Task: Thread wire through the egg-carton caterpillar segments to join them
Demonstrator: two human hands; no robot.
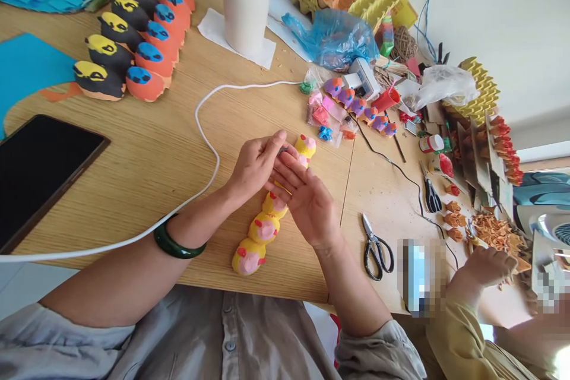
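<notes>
My left hand (255,165), with a dark green bangle (178,238) on its wrist, is closed around a small dark lump (282,151), which looks like modelling clay. The lump shows by the thumb tip, against the fingers. My right hand (314,202) lies palm up with its fingers stretched out, their tips meeting the left hand. Below both hands is a row of yellow egg-carton cups (266,229) with pink and red clay shapes on them. The hands hide the middle of that row.
Painted black-and-yellow cups (113,47) and orange-and-blue cups (155,50) stand at left, near a phone (48,172). A white bottle (246,6) stands behind. Right are scissors (374,249), purple cups (358,105), clay packets (323,113), and another person's hand (485,267). A white cable (207,136) crosses the table.
</notes>
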